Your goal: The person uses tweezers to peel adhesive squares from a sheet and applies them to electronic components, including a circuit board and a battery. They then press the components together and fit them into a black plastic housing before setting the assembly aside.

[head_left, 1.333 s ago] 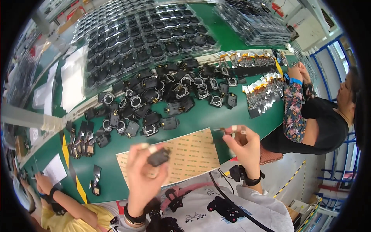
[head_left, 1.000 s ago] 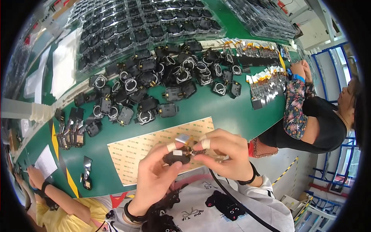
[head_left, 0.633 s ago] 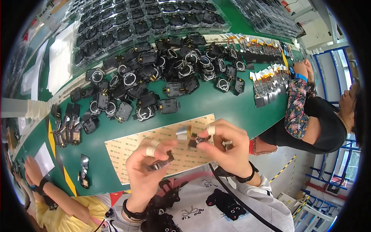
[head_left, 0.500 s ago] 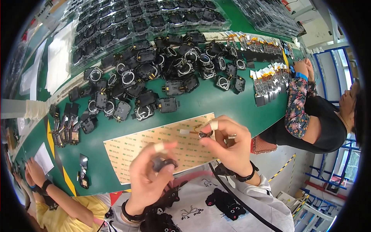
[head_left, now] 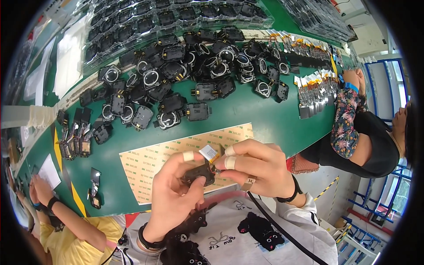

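My left hand (head_left: 172, 192) is closed around a small black plastic housing (head_left: 194, 173), thumb on its near side. A small silver pouch battery (head_left: 208, 153) with yellow tape sticks up just beyond the housing. My right hand (head_left: 265, 170) is closed, its fingertips pinching the battery's thin wired end at the housing's right edge. The fingers cover most of that end, so I cannot tell how it sits against the housing. Pale tape is wrapped round fingers of both hands. Beneath them lies a tan printed paper sheet (head_left: 145, 170).
Many black housings (head_left: 205, 92) with ring parts are heaped beyond the sheet. Clear trays (head_left: 145, 22) of housings stand behind. Rows of battery assemblies (head_left: 316, 90) lie at right, loose assemblies (head_left: 77, 141) at left. One person's forearm (head_left: 346, 119) is at right, another's hands (head_left: 42, 192) at left.
My hands have come together. The right hand brought the battery assembly left to the housing in my left hand. The view has shifted slightly.
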`<state>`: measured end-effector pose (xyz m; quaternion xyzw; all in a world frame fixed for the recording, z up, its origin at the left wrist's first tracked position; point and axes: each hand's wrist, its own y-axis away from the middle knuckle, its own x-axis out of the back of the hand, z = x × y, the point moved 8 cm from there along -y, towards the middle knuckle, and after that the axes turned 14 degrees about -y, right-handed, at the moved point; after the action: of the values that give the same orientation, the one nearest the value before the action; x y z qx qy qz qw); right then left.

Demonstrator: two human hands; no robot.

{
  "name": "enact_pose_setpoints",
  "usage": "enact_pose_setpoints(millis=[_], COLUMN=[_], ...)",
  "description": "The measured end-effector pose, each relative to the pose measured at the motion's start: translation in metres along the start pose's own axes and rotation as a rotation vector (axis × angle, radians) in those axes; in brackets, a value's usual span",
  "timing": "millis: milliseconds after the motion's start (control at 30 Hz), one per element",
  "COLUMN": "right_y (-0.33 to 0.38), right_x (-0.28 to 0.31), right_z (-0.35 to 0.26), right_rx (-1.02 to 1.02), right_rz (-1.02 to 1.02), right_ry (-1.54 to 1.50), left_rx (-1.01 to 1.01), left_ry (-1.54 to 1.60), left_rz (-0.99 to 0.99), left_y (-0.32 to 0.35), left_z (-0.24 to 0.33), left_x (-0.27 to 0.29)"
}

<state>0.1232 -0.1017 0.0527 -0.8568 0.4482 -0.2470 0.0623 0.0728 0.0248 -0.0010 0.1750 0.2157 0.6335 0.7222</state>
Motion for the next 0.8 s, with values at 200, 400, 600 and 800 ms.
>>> enact_pose_setpoints(millis=[200, 400, 600, 800], right_y=[-0.007, -0.019, -0.011, -0.002], right_x=[0.013, -0.006, -0.026, -0.042], right_z=[-0.002, 0.001, -0.009, -0.009], right_rx=[-0.066, -0.33, -0.234, -0.255], right_rz=[0.1, 0.21, 0.059, -0.063], right_ry=[-0.13, -0.042, -0.076, -0.104], left_rx=[-0.067, -0.125, -0.2, -0.333], left_ry=[0.145, 0.167, 0.21, 0.358], left_rz=[-0.011, -0.099, -0.047, 0.004], left_y=[-0.004, 0.007, 0.009, 0.022], left_z=[-0.005, -0.017, -0.019, -0.025], left_x=[-0.001, 0.015, 0.015, 0.017])
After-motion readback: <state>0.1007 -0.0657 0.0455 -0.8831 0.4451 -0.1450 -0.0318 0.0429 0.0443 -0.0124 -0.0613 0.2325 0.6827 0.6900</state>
